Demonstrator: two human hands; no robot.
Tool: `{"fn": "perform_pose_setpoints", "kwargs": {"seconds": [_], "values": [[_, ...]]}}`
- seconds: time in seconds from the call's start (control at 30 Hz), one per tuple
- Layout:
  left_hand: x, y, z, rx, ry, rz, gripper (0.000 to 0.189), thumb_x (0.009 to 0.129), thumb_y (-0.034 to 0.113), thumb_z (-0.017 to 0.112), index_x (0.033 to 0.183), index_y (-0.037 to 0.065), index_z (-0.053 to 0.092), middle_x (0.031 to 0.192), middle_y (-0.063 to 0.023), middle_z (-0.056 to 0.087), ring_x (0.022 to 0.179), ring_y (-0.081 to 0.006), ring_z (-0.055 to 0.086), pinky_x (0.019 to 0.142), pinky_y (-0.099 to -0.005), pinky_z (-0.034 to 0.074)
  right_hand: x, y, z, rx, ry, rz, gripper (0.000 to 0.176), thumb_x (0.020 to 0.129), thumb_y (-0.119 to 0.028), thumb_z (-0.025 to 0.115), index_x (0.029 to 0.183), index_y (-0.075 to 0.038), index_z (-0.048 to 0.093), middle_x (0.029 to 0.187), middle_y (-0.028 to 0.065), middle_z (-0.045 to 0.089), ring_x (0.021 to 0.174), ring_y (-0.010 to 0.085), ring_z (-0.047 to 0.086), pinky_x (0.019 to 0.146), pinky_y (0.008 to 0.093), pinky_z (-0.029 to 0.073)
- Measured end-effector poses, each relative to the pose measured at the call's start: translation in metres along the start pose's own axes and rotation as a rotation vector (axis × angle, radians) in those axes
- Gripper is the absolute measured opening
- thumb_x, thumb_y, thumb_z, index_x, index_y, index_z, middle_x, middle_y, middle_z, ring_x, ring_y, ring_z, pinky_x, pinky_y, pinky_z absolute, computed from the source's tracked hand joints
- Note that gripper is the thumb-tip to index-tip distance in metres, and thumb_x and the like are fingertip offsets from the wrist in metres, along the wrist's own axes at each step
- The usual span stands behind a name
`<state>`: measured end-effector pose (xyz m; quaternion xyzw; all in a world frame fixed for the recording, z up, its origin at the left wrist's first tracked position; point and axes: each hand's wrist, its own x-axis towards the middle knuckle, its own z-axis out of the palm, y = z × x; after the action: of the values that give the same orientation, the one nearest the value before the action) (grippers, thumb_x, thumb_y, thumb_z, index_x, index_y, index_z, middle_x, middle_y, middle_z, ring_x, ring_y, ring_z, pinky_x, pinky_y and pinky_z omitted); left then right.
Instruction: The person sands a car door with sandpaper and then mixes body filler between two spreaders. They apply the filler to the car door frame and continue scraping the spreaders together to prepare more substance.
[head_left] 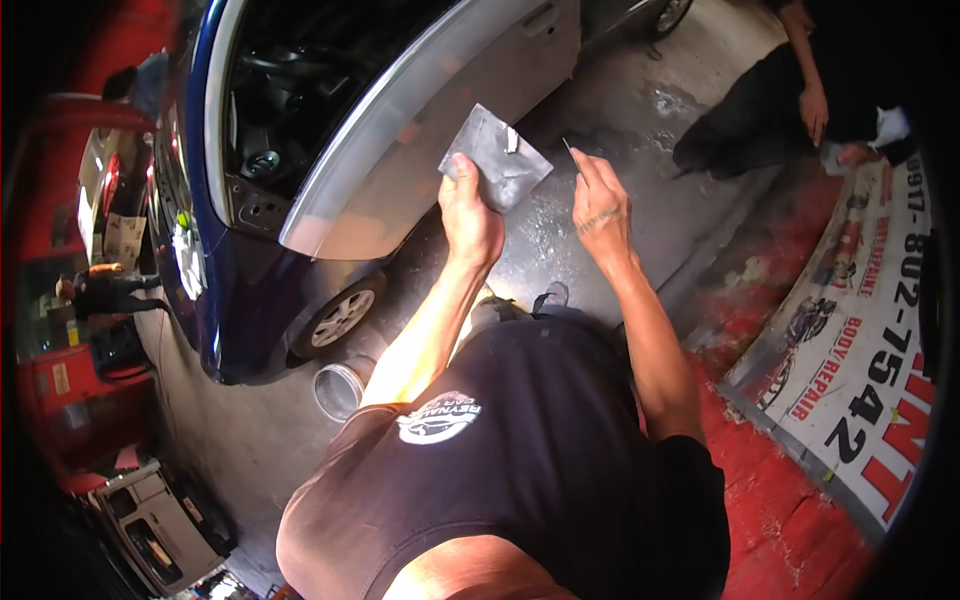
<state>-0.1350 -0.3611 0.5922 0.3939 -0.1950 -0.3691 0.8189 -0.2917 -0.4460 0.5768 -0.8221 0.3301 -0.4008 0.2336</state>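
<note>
My left hand (472,222) holds up a square grey metal plate (490,165), thumb on top and the other fingers hidden beneath it. A small pale dab of paste (512,140) sits near the plate's far edge. Just right of the plate, apart from it, my right hand (603,205) is closed on a thin flat blade (567,147) seen almost edge-on, so its full shape is hidden. Beyond my left hand stands a dark blue car (255,300) whose door (400,150) has dull grey and beige patches.
A round metal can (338,390) stands on the floor near the car's wheel (343,318). Another person's hand (814,112) shows at upper right. A printed banner (850,360) lines the right side beside a red surface. A person (105,290) stands at far left.
</note>
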Motion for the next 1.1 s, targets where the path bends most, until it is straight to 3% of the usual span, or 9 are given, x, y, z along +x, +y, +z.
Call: {"fn": "perform_pose_setpoints", "kwargs": {"seconds": [0.1,0.17,0.33,0.63,0.67,0.77,0.83,0.9,1.1], "values": [[0.005,0.005,-0.001,0.013,0.031,-0.034,0.05,0.116,0.04,0.047,0.143,0.0,0.057,0.141,-0.0124,0.065,0.13,-0.0249,0.062,0.113,-0.0422,0.047,-0.005,-0.041,0.003,-0.025,0.014,-0.105,0.042,0.091,0.008,0.059,0.131,-0.002,0.069,0.117,0.0169,0.07,0.104,0.0394,0.07,0.087,0.0463,0.059],[0.011,0.009,0.002,0.04,-0.036,-0.031,0.05,0.116,0.042,0.046,0.14,0.0,0.059,0.137,-0.0124,0.067,0.125,-0.0238,0.064,0.11,-0.0407,0.049,-0.014,-0.068,0.016,0.039,-0.12,-0.167,0.046,0.086,0.008,0.062,0.13,-0.002,0.069,0.119,0.0158,0.069,0.106,0.0375,0.069,0.087,0.0454,0.059],[0.016,0.019,-0.002,0.015,0.026,-0.076,0.052,0.116,0.045,0.043,0.131,-0.001,0.061,0.127,-0.0106,0.069,0.117,-0.0216,0.065,0.105,-0.0387,0.051,0.03,-0.065,0.032,0.096,-0.138,-0.15,0.051,0.082,0.009,0.063,0.132,-0.002,0.068,0.119,0.015,0.068,0.106,0.0369,0.068,0.088,0.0455,0.059],[0.026,0.035,-0.032,0.003,0.051,-0.127,0.063,0.115,0.053,0.037,0.139,-0.001,0.058,0.135,-0.0124,0.066,0.121,-0.0224,0.063,0.108,-0.0394,0.051,0.013,-0.091,0.059,0.151,-0.23,-0.145,0.048,0.085,0.008,0.063,0.132,-0.001,0.067,0.116,0.0172,0.069,0.104,0.0385,0.069,0.089,0.0466,0.059],[0.028,0.034,-0.043,-0.001,-0.023,-0.139,0.063,0.115,0.054,0.037,0.139,-0.001,0.057,0.136,-0.012,0.065,0.122,-0.0227,0.063,0.107,-0.0392,0.051,0.025,-0.091,0.065,0.153,-0.153,-0.184,0.047,0.086,0.009,0.062,0.132,0.0,0.067,0.113,0.0175,0.068,0.102,0.039,0.069,0.089,0.0465,0.059],[0.038,0.032,-0.052,0.075,0.019,-0.155,0.065,0.115,0.056,0.036,0.14,0.0,0.057,0.134,-0.0108,0.066,0.123,-0.023,0.062,0.108,-0.0387,0.05,0.052,-0.094,0.076,0.098,-0.14,-0.119,0.039,0.089,0.002,0.063,0.128,0.001,0.068,0.106,0.0158,0.066,0.098,0.0373,0.068,0.083,0.0463,0.06],[0.052,0.042,-0.059,0.089,-0.058,-0.146,0.068,0.114,0.059,0.036,0.143,0.0,0.055,0.136,-0.0104,0.064,0.125,-0.0226,0.061,0.111,-0.0389,0.048,0.043,-0.097,0.096,0.091,-0.095,-0.126,0.039,0.089,0.003,0.062,0.128,0.001,0.068,0.108,0.0163,0.066,0.1,0.038,0.069,0.084,0.0474,0.06],[0.061,0.052,-0.075,-0.037,-0.047,-0.269,0.071,0.113,0.061,0.035,0.146,0.001,0.052,0.141,-0.0109,0.061,0.127,-0.0219,0.059,0.113,-0.0392,0.046,0.025,-0.111,0.116,0.14,-0.117,-0.101,0.038,0.09,0.003,0.062,0.128,0.001,0.068,0.108,0.0171,0.067,0.102,0.0388,0.069,0.085,0.048,0.059],[0.09,0.075,-0.105,0.051,-0.11,-0.276,0.076,0.112,0.064,0.035,0.149,-0.001,0.05,0.146,-0.0115,0.058,0.137,-0.0229,0.052,0.12,-0.039,0.04,0.075,-0.132,0.156,0.078,-0.04,0.043,0.041,0.09,0.005,0.06,0.131,0.0,0.066,0.111,0.02,0.068,0.101,0.0419,0.07,0.085,0.0475,0.059]]}}
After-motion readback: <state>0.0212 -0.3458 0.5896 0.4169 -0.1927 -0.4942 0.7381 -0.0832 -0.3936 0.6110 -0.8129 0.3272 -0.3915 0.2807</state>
